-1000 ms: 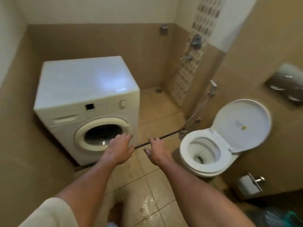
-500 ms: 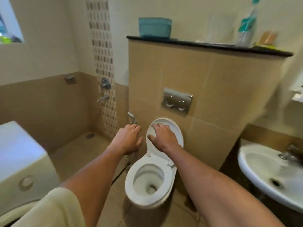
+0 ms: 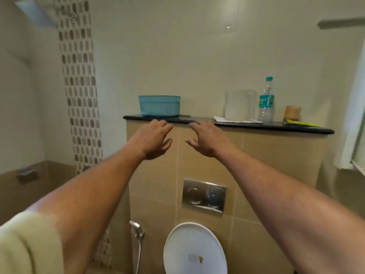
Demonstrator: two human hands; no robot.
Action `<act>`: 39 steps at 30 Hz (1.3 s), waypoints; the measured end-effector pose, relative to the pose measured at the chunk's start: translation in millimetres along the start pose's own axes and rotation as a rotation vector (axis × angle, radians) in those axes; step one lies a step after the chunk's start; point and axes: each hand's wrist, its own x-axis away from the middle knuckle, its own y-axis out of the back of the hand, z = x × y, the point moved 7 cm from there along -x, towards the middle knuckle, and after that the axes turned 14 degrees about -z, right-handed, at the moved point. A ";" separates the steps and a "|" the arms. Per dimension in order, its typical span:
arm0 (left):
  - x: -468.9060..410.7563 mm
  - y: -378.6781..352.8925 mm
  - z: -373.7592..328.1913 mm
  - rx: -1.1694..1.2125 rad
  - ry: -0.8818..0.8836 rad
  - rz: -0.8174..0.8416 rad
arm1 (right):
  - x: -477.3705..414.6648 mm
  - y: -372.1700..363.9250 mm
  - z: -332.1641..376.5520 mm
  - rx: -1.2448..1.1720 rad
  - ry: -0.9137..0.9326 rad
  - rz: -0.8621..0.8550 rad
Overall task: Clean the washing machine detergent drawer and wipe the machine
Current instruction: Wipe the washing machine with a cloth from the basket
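Observation:
The washing machine is out of view. Both arms reach forward toward a black ledge (image 3: 246, 124) on a tan tiled half wall. My left hand (image 3: 153, 139) is open and empty, fingertips just under a teal basket (image 3: 159, 105) standing on the ledge. My right hand (image 3: 207, 139) is open and empty too, fingers spread, level with the ledge edge. Further right on the ledge lie a white cloth (image 3: 235, 120), a clear container (image 3: 240, 104), a plastic water bottle (image 3: 266, 99), a small brown jar (image 3: 292, 113) and a yellow-green flat item (image 3: 302, 122).
Below the ledge are a metal flush plate (image 3: 204, 194) and the raised white toilet lid (image 3: 194, 250). A hand sprayer (image 3: 138, 232) hangs left of the toilet. A mosaic tile strip (image 3: 81, 86) runs up the left wall. A window frame (image 3: 357, 123) is at the right.
The view has swung right and up, from the washing machine past the toilet to the ledge. Both hands rose with it, staying open and empty.

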 end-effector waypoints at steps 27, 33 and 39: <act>-196.1 -177.8 273.9 0.021 0.423 0.047 | -292.1 -171.2 -115.0 -0.225 -0.079 -0.182; -178.2 -228.1 298.1 0.355 1.025 -0.054 | -299.7 -196.6 -110.5 -0.358 -0.191 -0.175; -170.1 -241.0 298.5 0.834 1.267 -0.095 | -295.9 -206.6 -97.4 -0.534 -0.230 -0.167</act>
